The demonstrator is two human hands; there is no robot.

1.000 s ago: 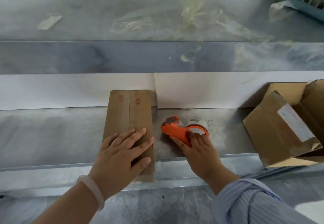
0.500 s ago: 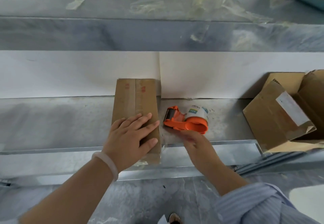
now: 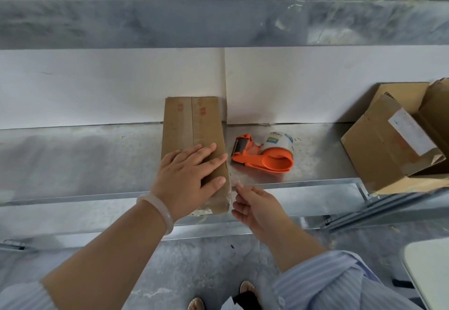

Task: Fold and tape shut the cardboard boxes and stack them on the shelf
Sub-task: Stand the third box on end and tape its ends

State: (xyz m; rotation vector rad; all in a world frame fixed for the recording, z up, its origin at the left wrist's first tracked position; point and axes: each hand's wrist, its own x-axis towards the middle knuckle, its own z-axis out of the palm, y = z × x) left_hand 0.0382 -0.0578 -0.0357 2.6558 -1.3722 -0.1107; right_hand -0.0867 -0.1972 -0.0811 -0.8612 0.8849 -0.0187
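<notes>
Cardboard box [image 3: 194, 127] was a long, skinny brown one, lying flat on the metal shelf [image 3: 85, 159] with its far end up against the white back panel [image 3: 97, 86] and its near end poking out a bit past the shelf's front lip. A strip of tape ran down the top seam, and some crinkly clear tape showed at the near end. Left hand [image 3: 187, 173], with a pale bracelet [image 3: 158, 210] on the wrist, lay flat on top with fingers straight and spread, covering most of the near half. Right hand [image 3: 255, 207] sat just beside the box's near right corner, fingers loosely curled; honestly couldn't tell if it was pinching a bit of clear tape or nothing. The orange tape dispenser [image 3: 264, 156] lay on the shelf just right of the box, touched by neither hand. Red marks near the box's far end were too blurry to read, same for the print on the roll. An open box [image 3: 388, 144] at the right was cut off by the frame edge.
</notes>
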